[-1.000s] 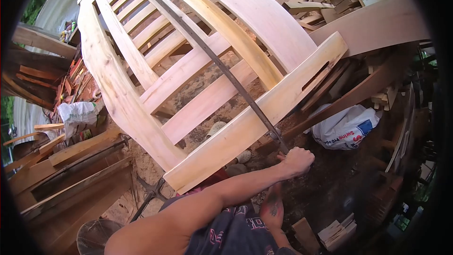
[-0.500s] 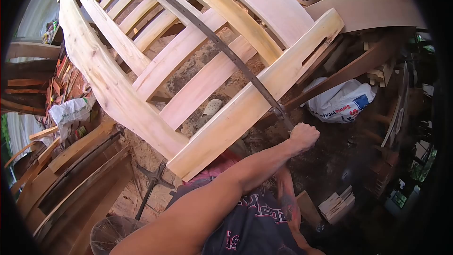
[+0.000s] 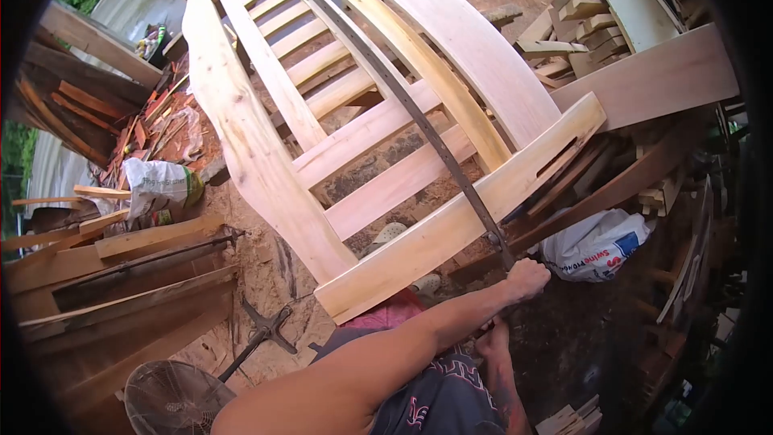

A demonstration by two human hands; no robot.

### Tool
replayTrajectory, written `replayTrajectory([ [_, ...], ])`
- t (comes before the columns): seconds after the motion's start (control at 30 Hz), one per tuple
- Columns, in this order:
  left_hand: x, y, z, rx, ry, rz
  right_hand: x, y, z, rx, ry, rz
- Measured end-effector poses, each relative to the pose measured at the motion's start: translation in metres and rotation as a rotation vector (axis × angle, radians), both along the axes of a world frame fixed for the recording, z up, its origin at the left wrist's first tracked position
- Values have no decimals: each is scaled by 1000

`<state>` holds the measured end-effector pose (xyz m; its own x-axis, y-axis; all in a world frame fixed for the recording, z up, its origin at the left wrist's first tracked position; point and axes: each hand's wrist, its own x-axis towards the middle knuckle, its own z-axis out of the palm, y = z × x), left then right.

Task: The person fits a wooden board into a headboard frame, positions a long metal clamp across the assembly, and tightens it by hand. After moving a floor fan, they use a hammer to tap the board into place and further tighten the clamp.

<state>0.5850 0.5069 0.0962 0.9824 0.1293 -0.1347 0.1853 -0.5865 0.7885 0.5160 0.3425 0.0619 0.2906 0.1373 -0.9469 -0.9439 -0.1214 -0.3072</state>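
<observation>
A long dark metal bar clamp [image 3: 439, 145] lies lengthwise over a pale wooden slatted frame [image 3: 475, 211]. Its near end projects past the frame's thick end board. My left hand [image 3: 528, 278] is closed in a fist around the clamp's end, just below its screw head. Under my left forearm is my right hand [image 3: 493, 340], close to my body, with its fingers partly hidden. Whether it holds anything cannot be made out. The frame's end board has a long slot [image 3: 558, 159] toward its right end.
A white printed sack [image 3: 596, 246] sits right of the end board. Stacked wood offcuts [image 3: 584, 12] lie at the upper right. At left are curved boards [image 3: 153, 274] and another bag [image 3: 161, 185]. A fan [image 3: 173, 399] and a cross-shaped metal stand [image 3: 268, 326] are at lower left.
The view has shifted, so the frame sits lower and further right. My left hand stays closed on the clamp's end. More of my right hand shows beneath the left forearm.
</observation>
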Motion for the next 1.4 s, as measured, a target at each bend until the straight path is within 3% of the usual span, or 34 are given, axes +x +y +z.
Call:
replayTrajectory([
  [0.17, 5, -10, -8, 168, 31, 54, -2, -19, -13, 69, -175, -29],
  [0.27, 7, -12, -10, 208, 93, 66, -7, -28, -11, 344, -158, -114],
  [0.4, 5, -13, -5, 250, 116, 107, -3, -33, -51, 566, -275, -120],
  [0.43, 2, -12, 3, 249, 142, 97, -4, -20, -45, 503, -232, -210],
  [0.53, 0, -10, 13, 256, 160, 73, 3, -9, -22, 741, 21, -364],
  [0.77, 1, -5, 18, 208, 184, 40, 0, -17, -18, 526, 104, -331],
  [0.9, 3, -5, 1, 192, 85, 6, -2, -2, -7, 151, 30, -307],
  [1.07, 1, 3, 3, -3, 15, -45, 1, 18, 2, -174, -34, -285],
  [1.2, 1, 1, -2, -80, 1, -98, 2, 5, -17, -253, -137, -46],
  [1.23, 2, 4, -2, -88, -4, -103, 1, 4, -27, -291, -133, -172],
  [1.33, 2, 3, -5, -149, -47, -99, -1, -6, -22, -308, -246, 214],
  [1.4, 7, -1, -6, -171, -58, -102, 5, 21, 2, -379, -165, 37],
])
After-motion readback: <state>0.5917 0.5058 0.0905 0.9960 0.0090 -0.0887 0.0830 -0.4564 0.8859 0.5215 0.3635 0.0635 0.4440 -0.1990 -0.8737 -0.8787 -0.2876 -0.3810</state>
